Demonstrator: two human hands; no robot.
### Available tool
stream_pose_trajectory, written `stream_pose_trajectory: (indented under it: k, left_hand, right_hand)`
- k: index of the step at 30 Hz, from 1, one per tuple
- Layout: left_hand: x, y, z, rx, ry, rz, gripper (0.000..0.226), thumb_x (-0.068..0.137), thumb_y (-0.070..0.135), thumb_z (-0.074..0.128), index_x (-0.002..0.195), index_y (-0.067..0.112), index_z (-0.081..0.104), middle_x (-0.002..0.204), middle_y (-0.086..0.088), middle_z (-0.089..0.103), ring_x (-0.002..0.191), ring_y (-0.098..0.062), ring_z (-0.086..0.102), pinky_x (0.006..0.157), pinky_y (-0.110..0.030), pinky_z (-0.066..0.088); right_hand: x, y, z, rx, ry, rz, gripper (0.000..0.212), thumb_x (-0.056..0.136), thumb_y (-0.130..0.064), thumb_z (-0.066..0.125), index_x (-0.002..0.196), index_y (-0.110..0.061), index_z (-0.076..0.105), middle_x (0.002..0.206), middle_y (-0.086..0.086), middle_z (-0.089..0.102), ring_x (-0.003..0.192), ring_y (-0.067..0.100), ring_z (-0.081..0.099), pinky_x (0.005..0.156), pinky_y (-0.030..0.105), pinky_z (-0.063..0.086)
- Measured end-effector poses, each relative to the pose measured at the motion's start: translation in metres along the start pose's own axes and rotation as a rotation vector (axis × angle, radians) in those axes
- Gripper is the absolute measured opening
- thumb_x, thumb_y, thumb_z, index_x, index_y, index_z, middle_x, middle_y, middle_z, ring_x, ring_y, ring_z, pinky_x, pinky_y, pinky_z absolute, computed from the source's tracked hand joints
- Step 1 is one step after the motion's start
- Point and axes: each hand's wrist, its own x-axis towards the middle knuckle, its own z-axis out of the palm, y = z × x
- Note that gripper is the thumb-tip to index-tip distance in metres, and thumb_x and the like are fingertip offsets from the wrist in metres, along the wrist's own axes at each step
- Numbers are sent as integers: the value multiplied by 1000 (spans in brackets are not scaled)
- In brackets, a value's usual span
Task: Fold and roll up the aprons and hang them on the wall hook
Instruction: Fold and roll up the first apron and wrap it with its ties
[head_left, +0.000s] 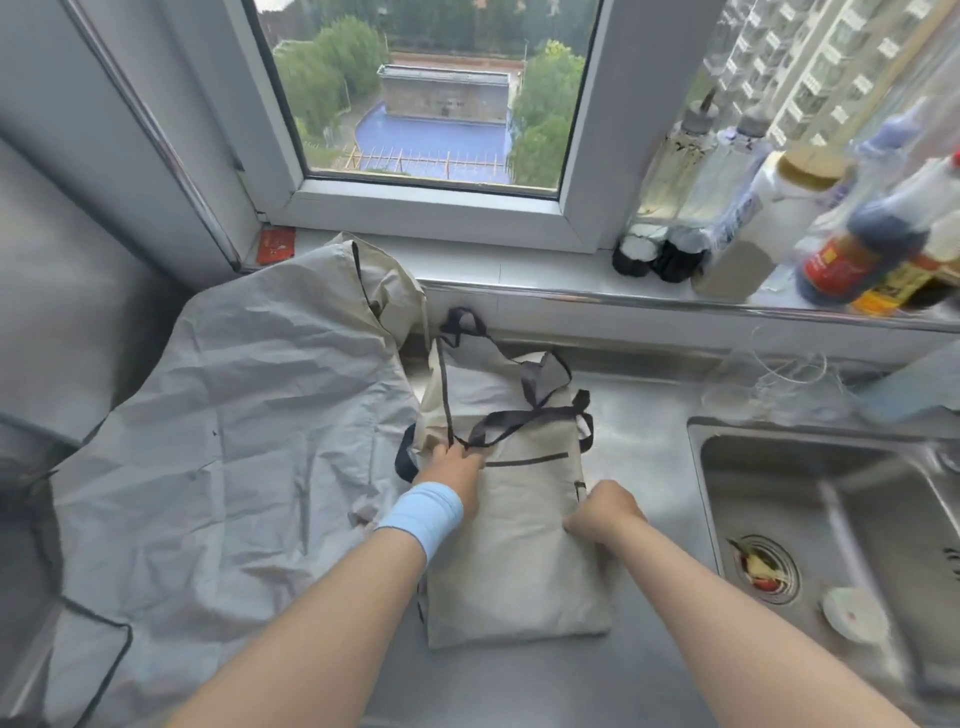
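Head view: folded beige cloth apron with dark straps (519, 545) flat on the grey steel tabletop (649, 431), between crumpled pale-grey apron (234, 441) and stainless-steel sink (779, 467). Fingers of left hand (457, 470) curled into its strap crossing; fingers of right hand (605, 512) clamped on its right edge. Likely to spring open if rolled loosely; straps liable to snag or trail sinkward.

1. Window (431, 93) is set above a white sill (493, 265); trees and a blue roof are seen outside.
2. Sauce bottles (857, 244) and clear bottles (675, 156) are lined up on the sill's right end.
3. Red card (276, 247) is lodged in the sill's left corner.
4. Steel sink (779, 467) is set into the counter (649, 415) at right; scraps are caught in the drain strainer (761, 569), with a white dish (852, 613) laid beside it.
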Motion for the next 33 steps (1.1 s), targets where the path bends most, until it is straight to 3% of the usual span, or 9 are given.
stream_pose_trajectory:
  k: [6, 10, 13, 16, 20, 23, 27, 30, 33]
  left_hand:
    - [-18, 44, 34, -168, -142, 90, 55, 85, 20, 63, 137, 29, 49, 139, -1, 45, 131, -23, 42, 108, -33, 36]
    - [-30, 63, 47, -290, -9, 112, 41, 88, 9, 53, 122, 30, 62, 132, 2, 54, 125, -19, 49, 106, -28, 37]
    - [-36, 57, 42, -370, 248, -12, 46, 82, 0, 43, 102, 32, 71, 119, 3, 63, 113, -20, 56, 99, -30, 43]
    - [-39, 36, 34, -333, 307, -97, 52, 79, 0, 41, 100, 38, 69, 112, 5, 61, 107, -21, 58, 96, -35, 46]
    - [-26, 11, 26, -301, 261, -70, 42, 85, 2, 43, 106, 30, 66, 112, 1, 64, 105, -24, 61, 93, -36, 48]
    - [-10, 6, 11, -296, 303, -28, 34, 88, 8, 47, 106, 31, 63, 110, 1, 62, 101, -26, 61, 88, -38, 50]
    - [10, 13, -8, -131, 254, 127, 44, 94, 9, 45, 130, 33, 52, 128, 4, 48, 109, -20, 56, 88, -39, 49]
    - [24, 18, -17, 14, 181, 251, 48, 93, 13, 48, 135, 36, 46, 143, 13, 38, 116, -19, 55, 89, -35, 47]
    - [38, 20, -18, 59, 56, 267, 44, 93, 27, 48, 135, 38, 47, 148, 14, 32, 121, -18, 51, 93, -34, 40]
  right_hand:
    - [-21, 48, -27, -585, -213, 69, 49, 67, -39, 75, 111, -21, 64, 104, -6, 66, 92, 19, 67, 83, 29, 54]
    - [-33, 41, -27, -837, 115, -110, 37, 83, -28, 54, 118, -21, 62, 111, -5, 63, 98, 20, 62, 71, 25, 45]
    - [-31, 27, -12, -643, 284, -439, 38, 87, -23, 51, 125, -19, 53, 124, 4, 57, 116, 26, 54, 84, 35, 44]
    - [-27, 20, 12, -576, 74, -668, 44, 87, -18, 51, 130, -28, 53, 128, 3, 48, 119, 28, 46, 92, 39, 41]
    - [-18, 13, 21, -587, 172, -686, 37, 87, -16, 50, 118, -30, 63, 123, 1, 52, 117, 27, 47, 92, 39, 37]
    - [-10, -8, 14, -314, 297, -643, 30, 89, -32, 52, 115, -27, 66, 115, 2, 56, 115, 26, 50, 94, 38, 38]
    - [-3, -40, 12, -443, 130, -549, 42, 81, -63, 56, 91, -25, 72, 96, 0, 64, 97, 26, 61, 77, 34, 46]
    - [8, -53, 13, -359, 28, -532, 22, 85, -40, 58, 76, -20, 63, 81, 1, 63, 85, 30, 61, 65, 31, 39]
    - [18, -58, 9, -237, 37, -555, 16, 90, -28, 52, 90, -20, 67, 93, 5, 67, 92, 31, 60, 66, 31, 38]
